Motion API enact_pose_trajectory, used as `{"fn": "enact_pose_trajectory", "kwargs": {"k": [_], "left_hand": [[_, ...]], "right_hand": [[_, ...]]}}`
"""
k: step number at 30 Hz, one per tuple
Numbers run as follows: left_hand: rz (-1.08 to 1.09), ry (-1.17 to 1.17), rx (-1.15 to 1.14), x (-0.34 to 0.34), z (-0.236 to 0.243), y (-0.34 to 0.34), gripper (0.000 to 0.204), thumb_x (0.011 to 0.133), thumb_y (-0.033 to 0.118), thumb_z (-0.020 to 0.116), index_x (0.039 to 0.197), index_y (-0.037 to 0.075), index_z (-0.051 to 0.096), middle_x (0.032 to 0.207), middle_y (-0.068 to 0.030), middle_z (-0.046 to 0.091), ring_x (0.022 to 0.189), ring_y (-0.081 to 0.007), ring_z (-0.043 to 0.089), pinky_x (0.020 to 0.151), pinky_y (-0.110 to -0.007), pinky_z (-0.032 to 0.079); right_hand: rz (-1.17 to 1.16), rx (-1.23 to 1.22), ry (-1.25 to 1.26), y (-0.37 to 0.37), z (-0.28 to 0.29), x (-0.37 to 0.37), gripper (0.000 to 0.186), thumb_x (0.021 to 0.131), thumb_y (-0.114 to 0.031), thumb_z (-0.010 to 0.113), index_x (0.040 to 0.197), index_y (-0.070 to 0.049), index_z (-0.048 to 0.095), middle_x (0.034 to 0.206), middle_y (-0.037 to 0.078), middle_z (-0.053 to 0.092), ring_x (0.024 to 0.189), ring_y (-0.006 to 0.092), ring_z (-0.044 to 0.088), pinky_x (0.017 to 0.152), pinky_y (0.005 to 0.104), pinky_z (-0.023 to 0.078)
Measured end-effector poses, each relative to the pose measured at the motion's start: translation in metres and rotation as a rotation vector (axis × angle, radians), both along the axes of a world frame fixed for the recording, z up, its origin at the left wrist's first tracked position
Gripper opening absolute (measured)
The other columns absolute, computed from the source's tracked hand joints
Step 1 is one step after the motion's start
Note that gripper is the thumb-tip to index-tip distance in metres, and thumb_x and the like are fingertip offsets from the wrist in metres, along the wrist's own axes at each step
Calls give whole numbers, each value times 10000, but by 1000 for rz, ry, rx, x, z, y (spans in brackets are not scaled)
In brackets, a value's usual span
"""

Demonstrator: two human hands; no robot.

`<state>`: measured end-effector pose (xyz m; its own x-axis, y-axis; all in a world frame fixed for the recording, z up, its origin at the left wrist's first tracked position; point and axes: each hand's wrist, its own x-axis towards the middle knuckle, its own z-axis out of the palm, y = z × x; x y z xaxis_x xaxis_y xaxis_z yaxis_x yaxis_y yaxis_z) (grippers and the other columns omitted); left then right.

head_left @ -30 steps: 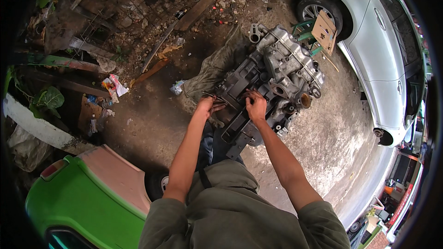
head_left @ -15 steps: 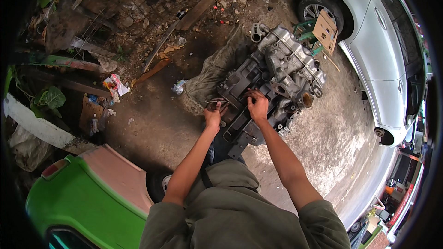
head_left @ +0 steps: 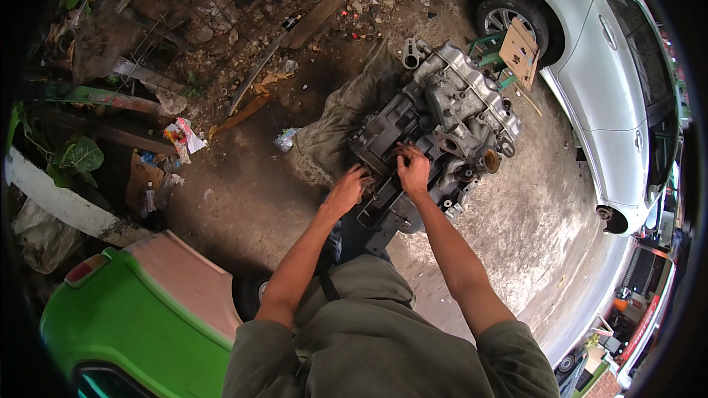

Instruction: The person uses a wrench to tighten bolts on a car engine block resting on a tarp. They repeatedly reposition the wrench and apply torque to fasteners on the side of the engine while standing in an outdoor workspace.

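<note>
A large engine lies on the ground before me, with a silvery ribbed cover at its far right side and a dark block nearer me. My left hand is at the block's near left edge, its fingers bent together against the dark metal. Whatever lies under those fingertips is too small to make out. Over the middle of the block, my right hand curls its fingers down onto the metal, and its fingertips are partly lost among the dark parts. A crumpled grey-brown cloth lies along the engine's left side.
A green stool bearing a piece of cardboard stands beyond the engine. A silver car is at the right, a green and pink car body at the lower left. Planks and litter cover the far ground.
My left hand has turned and shifted slightly, its thumb no longer pointing up and its fingers now bent over the block's edge. My right hand has stayed almost in place.
</note>
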<state>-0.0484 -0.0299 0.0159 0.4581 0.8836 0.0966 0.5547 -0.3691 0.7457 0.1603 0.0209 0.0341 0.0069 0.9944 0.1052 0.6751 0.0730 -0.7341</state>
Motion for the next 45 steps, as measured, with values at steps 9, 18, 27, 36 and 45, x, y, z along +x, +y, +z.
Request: {"fn": "enact_pose_trajectory", "kwargs": {"k": [9, 18, 27, 36, 45], "left_hand": [[588, -176, -354, -3, -30, -16, 262, 1045, 175, 493, 968, -21, 649, 1020, -205, 620, 923, -405, 602, 799, -482, 486], [903, -1003, -953, -9, -53, 8, 300, 1047, 333, 552, 1044, 46, 639, 952, -81, 668, 866, -232, 669, 765, -386, 589], [1132, -1236, -1159, 4, -39, 34, 162, 1004, 179, 616, 1079, 38, 586, 976, -90, 632, 764, -253, 661, 744, -438, 676], [1250, -1161, -1143, 23, -39, 45, 122, 1032, 133, 550, 1128, 60, 538, 1043, -108, 623, 808, -281, 661, 755, -500, 665], [1182, -1294, -1304, 11, -34, 49, 148, 1040, 132, 506, 1104, 7, 553, 1075, -141, 627, 833, -312, 689, 763, -507, 667]], "right_hand": [[33, -57, -8, 2, -9, 6, 159, 812, -16, 641, 918, -64, 749, 1145, 106, 730, 1230, 353, 602, 1052, 403, 476], [34, -62, -8, 3, -12, 7, 159, 810, -22, 641, 920, -62, 749, 1140, 99, 731, 1229, 347, 604, 1047, 404, 481], [26, -62, -11, 2, -9, 6, 153, 806, -23, 647, 916, -58, 748, 1133, 99, 733, 1217, 349, 611, 1047, 403, 481], [54, -29, 22, 3, -5, 5, 141, 801, -16, 642, 889, -53, 746, 1094, 107, 738, 1177, 327, 634, 1056, 396, 479], [40, -36, -18, 2, -13, 6, 151, 804, -32, 644, 916, -52, 743, 1123, 93, 734, 1205, 341, 618, 1030, 403, 494]]}}
